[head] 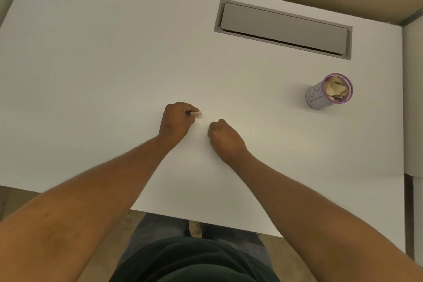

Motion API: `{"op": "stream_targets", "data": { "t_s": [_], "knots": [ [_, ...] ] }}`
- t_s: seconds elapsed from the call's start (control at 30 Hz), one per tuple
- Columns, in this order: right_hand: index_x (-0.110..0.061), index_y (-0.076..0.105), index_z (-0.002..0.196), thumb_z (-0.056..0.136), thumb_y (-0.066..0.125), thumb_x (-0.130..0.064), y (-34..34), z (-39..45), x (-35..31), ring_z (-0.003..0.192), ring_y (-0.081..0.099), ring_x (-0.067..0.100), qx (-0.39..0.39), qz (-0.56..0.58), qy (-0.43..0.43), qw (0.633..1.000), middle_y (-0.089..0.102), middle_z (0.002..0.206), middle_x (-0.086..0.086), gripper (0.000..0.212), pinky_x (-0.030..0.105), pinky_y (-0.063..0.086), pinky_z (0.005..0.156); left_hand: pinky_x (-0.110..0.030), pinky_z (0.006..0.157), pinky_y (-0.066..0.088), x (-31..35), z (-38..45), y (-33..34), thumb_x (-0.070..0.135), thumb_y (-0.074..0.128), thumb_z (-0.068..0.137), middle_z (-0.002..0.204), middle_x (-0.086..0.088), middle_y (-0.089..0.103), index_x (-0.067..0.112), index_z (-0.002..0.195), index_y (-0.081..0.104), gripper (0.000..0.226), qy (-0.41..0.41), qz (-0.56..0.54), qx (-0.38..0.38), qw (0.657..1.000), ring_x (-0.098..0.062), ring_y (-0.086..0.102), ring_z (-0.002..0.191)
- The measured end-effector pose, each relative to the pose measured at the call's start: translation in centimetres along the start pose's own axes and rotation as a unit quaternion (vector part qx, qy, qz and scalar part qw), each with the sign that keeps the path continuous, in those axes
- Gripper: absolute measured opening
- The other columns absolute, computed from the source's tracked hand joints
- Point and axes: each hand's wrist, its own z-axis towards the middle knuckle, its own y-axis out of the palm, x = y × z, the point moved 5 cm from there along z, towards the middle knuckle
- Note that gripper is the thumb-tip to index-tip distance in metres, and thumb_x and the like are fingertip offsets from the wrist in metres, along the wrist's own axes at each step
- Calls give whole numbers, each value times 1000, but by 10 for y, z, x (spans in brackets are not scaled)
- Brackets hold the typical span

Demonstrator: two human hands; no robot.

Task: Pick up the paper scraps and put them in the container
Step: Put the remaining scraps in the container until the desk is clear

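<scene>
My left hand (176,121) rests on the white table (91,64) near its middle and pinches a small pale stick-like piece (196,113) that pokes out to the right of the fingers. Just right of it, my right hand (223,137) lies on the table with fingers curled under; nothing shows in it. A grey cup with a purple rim (328,91) stands upright at the right, holding crumpled beige paper. Both hands are well left of the cup.
A grey cable hatch (283,28) is set flush into the table at the back right. The table's front edge runs just above my lap. A second white surface (414,98) adjoins at the right edge.
</scene>
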Motion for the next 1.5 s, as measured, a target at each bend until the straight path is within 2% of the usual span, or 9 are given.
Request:
{"op": "stream_targets", "data": {
  "t_s": [0.07, 0.2, 0.3, 0.47, 0.7, 0.87, 0.97, 1.17, 1.5],
  "knots": [
    [-4, 68, 88, 89, 51, 0, -2, -12, 26, 96, 59, 27, 58, 152, 141, 977, 66, 98, 9, 18, 40, 51, 79, -4, 79, 48, 12, 0, 6, -2, 68, 86, 106, 6, 78, 21, 103, 82, 32, 7, -7, -4, 1000, 1, 63, 82],
    [-12, 81, 86, 80, 70, -9, -7, -64, 77, 79, 68, 10, 186, 420, 363, 811, 78, 94, -2, 13, 21, 53, 67, 6, 68, 40, 51, 3, 23, -1, 69, 86, 102, 10, 78, 21, 101, 83, 30, 26, -29, -11, 999, 14, 63, 79],
    [-18, 83, 89, 80, 76, -14, -27, -102, 111, 76, 68, -1, 259, 489, 416, 721, 79, 90, -8, 12, 8, 46, 66, 4, 70, 43, 85, 3, 40, 0, 71, 86, 101, 10, 80, 20, 101, 83, 28, 50, -52, -24, 997, 19, 65, 80],
    [-26, 82, 84, 79, 75, -17, -91, -149, 182, 83, 70, -11, 418, 473, 424, 649, 77, 83, -19, 13, 0, 47, 73, -12, 78, 51, 137, 7, 76, 5, 72, 88, 105, 6, 80, 19, 104, 83, 24, 78, -73, -56, 993, -10, 73, 94],
    [-15, 78, 89, 83, 70, -10, -141, -151, 277, 85, 67, 2, 463, 332, 379, 729, 74, 94, -3, 11, 19, 56, 83, -19, 84, 55, 179, 13, 111, 6, 73, 88, 103, 8, 80, 20, 103, 83, 23, 92, -99, -76, 988, -10, 73, 96],
    [-6, 77, 91, 87, 58, -6, -120, -121, 304, 88, 66, 28, 271, 202, 367, 867, 73, 95, 11, 19, 35, 54, 79, -19, 85, 54, 183, 11, 121, 5, 74, 89, 104, 9, 79, 20, 103, 83, 23, 91, -100, -85, 987, -10, 74, 98],
    [-5, 72, 82, 89, 55, -6, -114, -115, 308, 73, 59, 29, 205, 163, 363, 894, 66, 78, 12, 19, 33, 46, 65, -21, 87, 55, 182, 11, 122, 5, 75, 88, 105, 9, 79, 20, 104, 83, 23, 86, -99, -83, 988, -10, 74, 98],
    [-3, 71, 85, 95, 55, -11, -133, -122, 306, 78, 60, 24, 281, 241, 339, 865, 71, 85, 9, 20, 34, 48, 74, -14, 82, 52, 188, 16, 121, 5, 75, 88, 104, 10, 79, 19, 103, 83, 22, 89, -102, -84, 987, -9, 73, 96],
    [-8, 74, 108, 101, 52, -8, -140, -165, 312, 96, 73, 17, 468, 415, 427, 653, 77, 99, 3, 22, 31, 58, 94, -20, 88, 56, 249, 16, 140, 6, 77, 89, 106, 2, 80, 15, 108, 83, 22, 158, -88, -100, 978, -14, 74, 95]
  ]
}}
